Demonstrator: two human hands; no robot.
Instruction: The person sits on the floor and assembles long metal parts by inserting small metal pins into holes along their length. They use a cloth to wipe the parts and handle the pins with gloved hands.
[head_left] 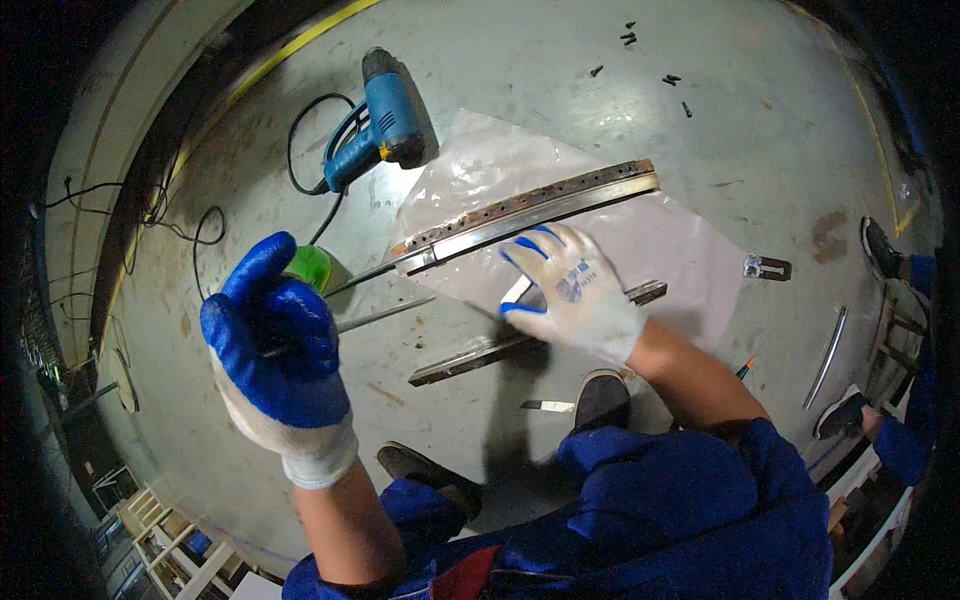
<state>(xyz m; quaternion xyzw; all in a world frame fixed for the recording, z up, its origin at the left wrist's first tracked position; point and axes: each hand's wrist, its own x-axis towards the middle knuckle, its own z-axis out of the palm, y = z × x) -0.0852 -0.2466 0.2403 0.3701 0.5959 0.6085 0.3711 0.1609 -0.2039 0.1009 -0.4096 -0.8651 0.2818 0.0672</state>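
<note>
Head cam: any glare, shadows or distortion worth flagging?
Head view: bright glints on the plastic sheet and the gloved left hand; head view: a dark shadow just right of the heat gun; head view: the yellow line at upper left bows near the rim, and the corners go black.

Up and to the right of the left hand (280, 360) lies a blue heat gun (392, 112), its black cord (291, 155) looping to its left; farther off runs a yellow floor line (328, 25). Well beyond the right hand (572, 285), small dark bolts (687, 109) lie scattered. To that hand's right are a slotted metal piece (772, 268), a slim orange-tipped tool (745, 368), a curved metal strip (826, 358) and, farthest out, another person's shoes (843, 412). Pale wooden framing (205, 572) stands well below and left of the left hand.
</note>
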